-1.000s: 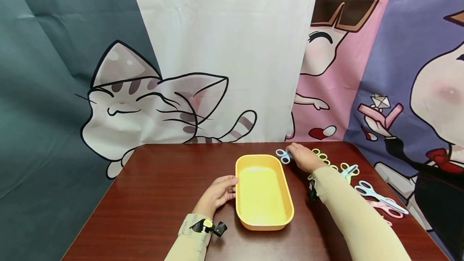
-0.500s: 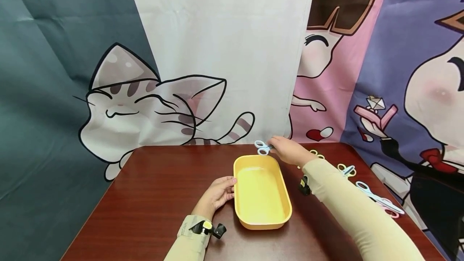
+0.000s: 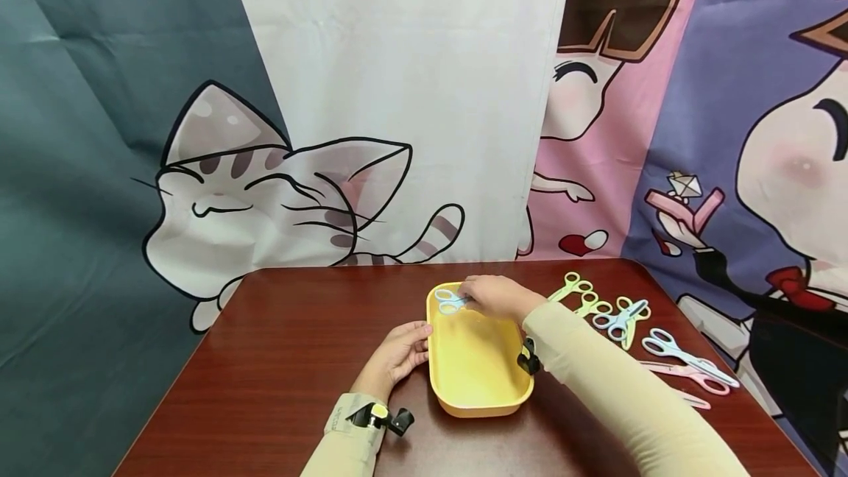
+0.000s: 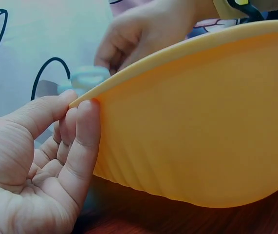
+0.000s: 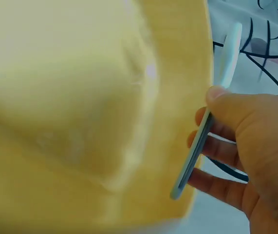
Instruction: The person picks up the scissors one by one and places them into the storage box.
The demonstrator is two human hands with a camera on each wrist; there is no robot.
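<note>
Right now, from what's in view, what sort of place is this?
Probably an indoor space set up for tabletop work, though I can't tell what building. The signs: a cartoon-printed backdrop behind a reddish-brown table bearing several scissors and a yellow tray.

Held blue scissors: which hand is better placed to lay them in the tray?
Probably the right hand: it pinches the scissors at the far end of the tray. The left hand pinches the tray's left side, so it would have to let go first.
</note>
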